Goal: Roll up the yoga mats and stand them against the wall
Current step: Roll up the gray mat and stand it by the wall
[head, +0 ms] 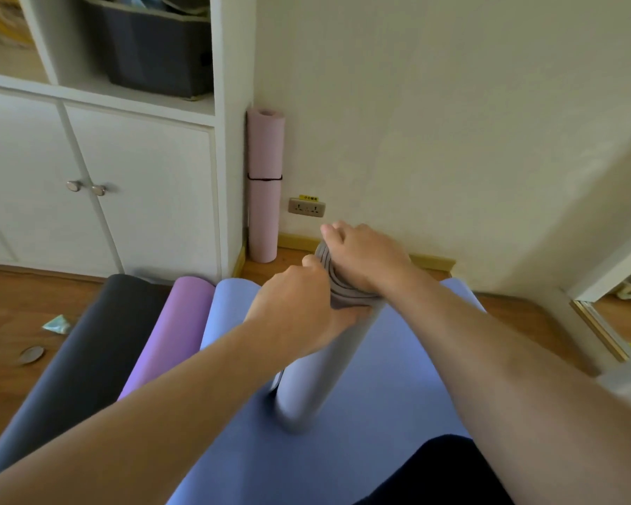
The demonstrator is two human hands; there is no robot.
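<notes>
Grey rolled mat (316,366) stands upright on blue mat (343,450), w/ both hands at its top end. Left hand (292,304) grips the side just below the rim; right hand (365,256) curls over the top. Pink rolled mat (265,184) stands against wall (452,122). Dark bin (150,45) on shelf, contents unclear.

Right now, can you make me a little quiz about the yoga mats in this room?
1. True or false: the pink rolled mat stands upright in the corner beside the white cabinet.
2. Which mat do both hands hold at its top end? A) black B) grey C) purple
3. Fill in: the grey rolled mat stands on a flat ____ mat.

Key: 1 true. 2 B: the left hand grips it and the right hand rests over its top. 3 blue.
</notes>
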